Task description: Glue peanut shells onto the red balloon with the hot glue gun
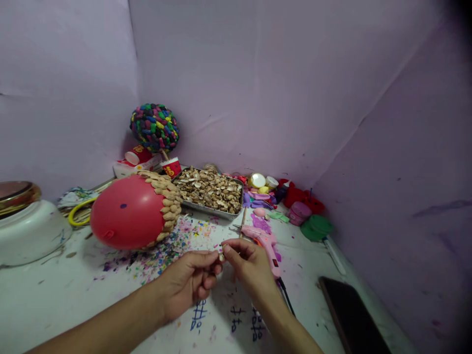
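Between my two hands a small peanut shell [221,256] is pinched at the fingertips. My left hand [191,280] grips it with thumb and forefinger, the other fingers curled. From the other side my right hand [249,263] pinches it too. Just beyond my right hand lies a pink glue gun [262,236] on its side, its nozzle pointing left. Left of my hands rests a red balloon [127,211], its right end covered in rows of peanut shells [168,209]. Behind stands a metal tray [221,213] heaped with peanut shells [212,189].
A multicoloured ball [155,127] stands on a stick in a red paper cup [171,168] at the back. Left are a white pot [33,236] and a yellow ring [79,212]. Right lie paint pots [316,227], deflated balloons [260,201] and a phone [350,314]. Coloured flecks [158,260] dot the table.
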Available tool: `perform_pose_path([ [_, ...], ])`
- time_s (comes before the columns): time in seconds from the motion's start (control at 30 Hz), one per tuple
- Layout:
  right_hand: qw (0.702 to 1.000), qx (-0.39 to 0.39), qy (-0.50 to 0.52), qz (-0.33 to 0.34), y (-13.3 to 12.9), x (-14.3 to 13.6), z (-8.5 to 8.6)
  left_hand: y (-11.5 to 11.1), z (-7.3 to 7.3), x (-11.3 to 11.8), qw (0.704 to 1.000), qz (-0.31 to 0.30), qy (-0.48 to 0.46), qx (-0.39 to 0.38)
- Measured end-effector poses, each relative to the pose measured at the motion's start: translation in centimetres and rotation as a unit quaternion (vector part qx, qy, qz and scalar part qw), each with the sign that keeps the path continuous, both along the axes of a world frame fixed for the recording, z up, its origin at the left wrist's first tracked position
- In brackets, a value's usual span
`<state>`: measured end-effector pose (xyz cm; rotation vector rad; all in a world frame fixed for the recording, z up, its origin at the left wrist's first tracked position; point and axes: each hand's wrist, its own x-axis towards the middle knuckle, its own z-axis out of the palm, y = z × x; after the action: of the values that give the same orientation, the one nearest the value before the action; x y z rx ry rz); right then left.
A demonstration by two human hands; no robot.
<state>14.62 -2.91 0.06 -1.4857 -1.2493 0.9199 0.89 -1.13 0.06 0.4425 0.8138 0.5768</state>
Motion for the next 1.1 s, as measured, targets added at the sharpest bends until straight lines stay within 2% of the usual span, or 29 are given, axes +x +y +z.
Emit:
perform_pose_path([
  [0.17, 0.999, -0.013, -0.048, 0.01, 0.0, -0.3, 0.4, 0.1, 0.1, -0.1, 1.0, -0.006, 0.016, 0.016],
  [0.3, 0.987, -0.031, -0.156, -0.018, -0.1, 1.9, 2.1, 0.5, 0.0, -0.5, 1.0, 0.003, -0.015, -0.005],
  [0.43, 0.935, -0.086, -0.323, -0.116, -0.3, 6.7, 3.7, 0.8, 0.0, -0.8, 0.999, 0.02, -0.023, -0.021],
  [0.5, 0.908, -0.127, -0.377, -0.127, -0.4, 8.7, 3.8, 0.7, 0.1, -0.6, 0.999, 0.025, -0.028, -0.017],
  [0.57, 0.894, -0.161, -0.402, -0.111, -0.4, 9.8, 3.3, 0.5, 0.4, -0.1, 0.999, 0.022, -0.042, -0.004],
  [0.7, 0.892, -0.2, -0.397, -0.077, 0.0, 9.7, 1.7, 0.0, 0.3, 1.4, 0.997, -0.001, -0.067, 0.033],
  [0.87, 0.912, -0.218, -0.337, -0.081, 0.8, 9.3, 0.6, 0.2, -0.7, 2.4, 0.997, -0.015, -0.041, 0.066],
  [0.97, 0.93, -0.229, -0.271, -0.091, 1.0, 9.5, 0.8, 0.3, -1.0, 2.3, 0.997, -0.013, -0.03, 0.075],
  [1.1, 0.953, -0.24, -0.161, -0.087, 0.6, 9.9, 2.2, 0.3, -1.1, 2.4, 0.997, -0.008, -0.027, 0.07],
])
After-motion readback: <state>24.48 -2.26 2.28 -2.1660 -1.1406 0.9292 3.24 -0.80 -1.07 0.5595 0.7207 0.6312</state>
